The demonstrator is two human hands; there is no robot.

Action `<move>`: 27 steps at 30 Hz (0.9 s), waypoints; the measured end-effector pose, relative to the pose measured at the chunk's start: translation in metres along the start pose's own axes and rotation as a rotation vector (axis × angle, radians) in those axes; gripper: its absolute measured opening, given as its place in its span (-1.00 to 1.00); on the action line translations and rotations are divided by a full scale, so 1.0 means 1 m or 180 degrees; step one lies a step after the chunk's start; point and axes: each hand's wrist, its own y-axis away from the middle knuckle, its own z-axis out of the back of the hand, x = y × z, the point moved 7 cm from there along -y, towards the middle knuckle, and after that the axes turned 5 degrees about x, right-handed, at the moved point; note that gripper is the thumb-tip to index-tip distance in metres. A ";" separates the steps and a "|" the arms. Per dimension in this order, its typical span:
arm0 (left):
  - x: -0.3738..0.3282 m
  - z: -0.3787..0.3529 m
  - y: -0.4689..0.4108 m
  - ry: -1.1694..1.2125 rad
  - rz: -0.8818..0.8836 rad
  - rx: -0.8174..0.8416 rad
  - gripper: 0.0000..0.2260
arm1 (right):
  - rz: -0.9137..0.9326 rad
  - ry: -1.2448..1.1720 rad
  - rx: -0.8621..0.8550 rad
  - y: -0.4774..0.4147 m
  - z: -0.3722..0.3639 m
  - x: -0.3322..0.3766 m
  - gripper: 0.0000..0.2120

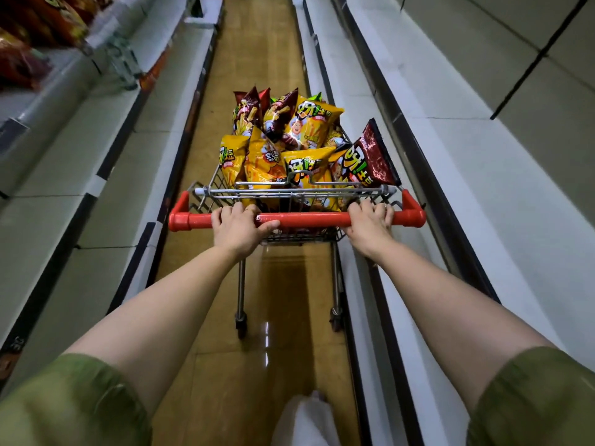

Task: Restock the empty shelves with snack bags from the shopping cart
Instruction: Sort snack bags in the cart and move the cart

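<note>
Your left hand (237, 224) and right hand (370, 222) both grip the red handle (309, 218) of the shopping cart (222, 188), fingers curled over the bar, arms stretched forward out of green sleeves (70, 403). The wire basket is heaped with snack bags (289, 146), mostly yellow with a few dark red ones, one dark red bag (375, 154) tilting over the right rim. Cart stands in a narrow aisle on glossy brown floor (283, 284); bare white shelves (450, 149) run along your right, and more bare shelving on your left below a blurred upper row of red packets (38, 30).
</note>
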 end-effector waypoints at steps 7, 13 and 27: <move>-0.004 0.014 -0.055 0.0018 0.0036 0.0012 -0.48 | 0.0068 0.0005 0.0017 -0.059 0.013 0.003 -0.69; -0.005 0.020 -0.077 0.0028 0.0078 0.0061 -0.47 | 0.0081 0.0054 0.0068 -0.083 0.019 0.004 -0.66; -0.009 0.030 -0.090 -0.0131 0.0190 0.0718 -0.42 | 0.0128 -0.0022 0.0412 -0.088 0.028 0.005 -0.57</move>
